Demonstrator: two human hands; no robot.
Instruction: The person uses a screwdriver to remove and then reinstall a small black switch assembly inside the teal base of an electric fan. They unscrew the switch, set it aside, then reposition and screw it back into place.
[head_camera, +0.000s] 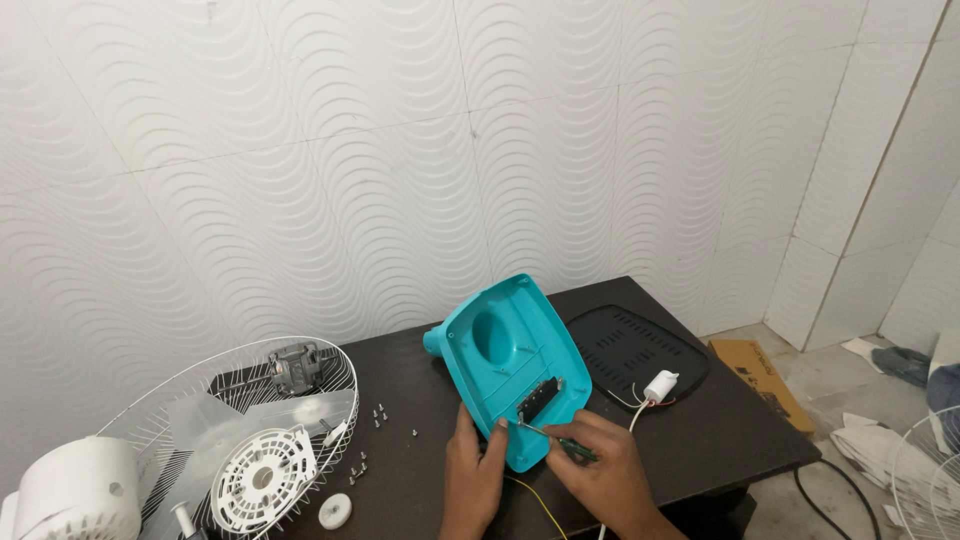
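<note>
Head view: your left hand holds the blue fan base on the bench; right-hand fingers grip a screwdriver. It might slip and scratch.

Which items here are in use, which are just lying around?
In use: teal fan base shell, green-handled screwdriver, left hand, right hand.
Lying about: black base plate, wire fan guard, loose screws, cardboard box.

Home repair corner; dismantled fan parts crowd dark table.
</note>
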